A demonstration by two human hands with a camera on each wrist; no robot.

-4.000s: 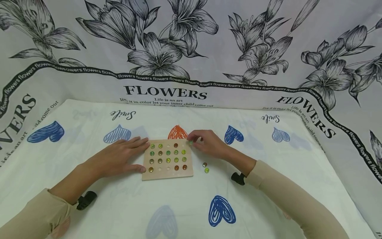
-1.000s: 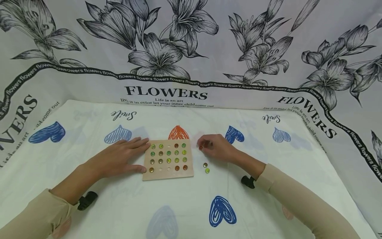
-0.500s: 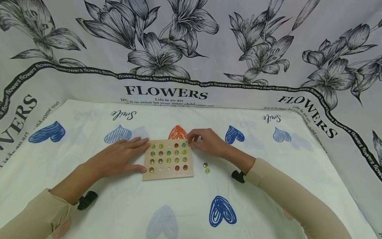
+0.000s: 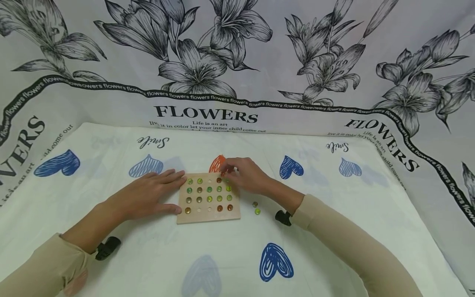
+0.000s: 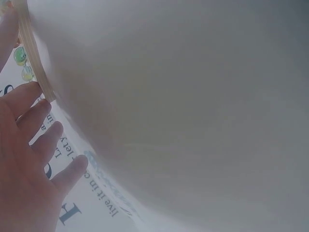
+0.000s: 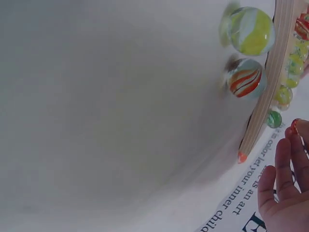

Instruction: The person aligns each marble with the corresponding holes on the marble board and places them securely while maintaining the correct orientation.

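A pale wooden board [image 4: 208, 217] with rows of round hollows lies mid-table, most hollows holding green, yellow, brown or red marbles. One hollow in the top row and two in the bottom row are bare. Along the board's left edge rests my left hand [image 4: 146, 198], fingers and thumb spread out and touching it. My right hand [image 4: 248, 176] pinches a red marble [image 6: 294, 126] above the board's top right, hiding part of that corner. Beside the right edge sit two loose marbles, an orange-striped one [image 6: 245, 79] and a yellow-green one [image 6: 251, 31].
A white cloth with printed hearts [image 4: 276, 262] covers the table. Behind it hangs a flower-print curtain [image 4: 208, 70]. Black wrist cameras [image 4: 283, 218] are strapped beneath both forearms.
A green marble, earlier in my right hand, now sits in the top right hollow. My right hand then came in from the right with a red marble. The left hand stayed still.
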